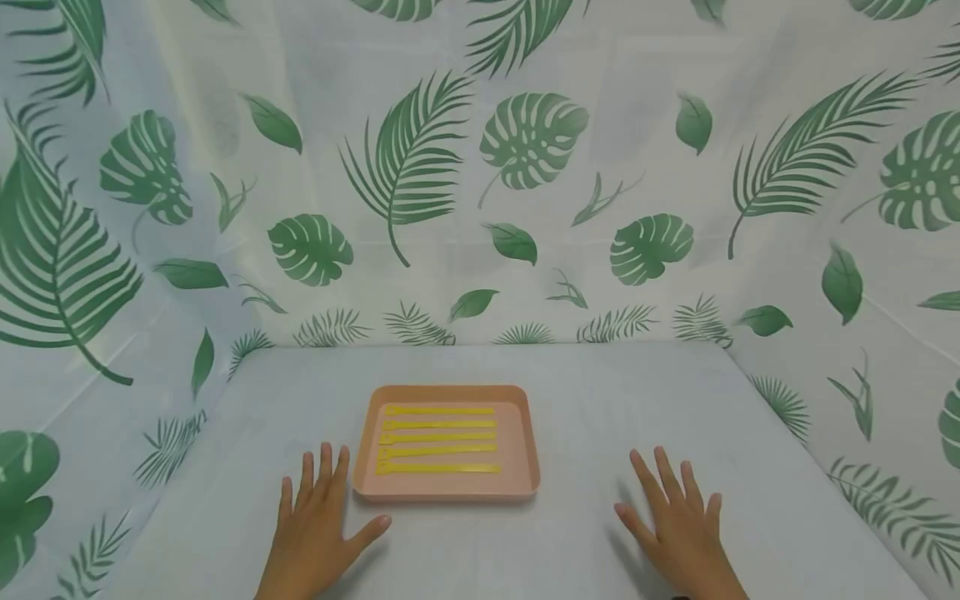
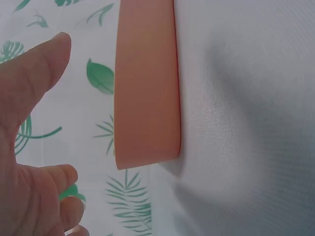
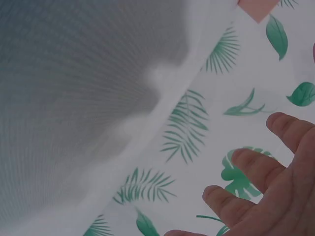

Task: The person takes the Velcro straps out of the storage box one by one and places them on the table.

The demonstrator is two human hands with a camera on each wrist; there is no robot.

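Observation:
A shallow salmon-pink tray [image 1: 465,487] rests on the white table. Inside it lie several thin yellow strips [image 1: 442,468], side by side, each with a slightly wider left end. Beside the tray's front left corner is my left hand [image 1: 315,533], fingers spread and holding nothing. The left wrist view shows the side wall of the tray [image 2: 147,88] just past the thumb [image 2: 54,59]. My right hand [image 1: 678,525] is well to the right of the tray, its fingers also spread with nothing in them. Only a corner of the tray [image 3: 258,7] appears in the right wrist view.
A white cloth covers the tabletop [image 1: 615,400]. White curtain [image 1: 570,275] printed with green leaves hangs along the back and both sides of the table.

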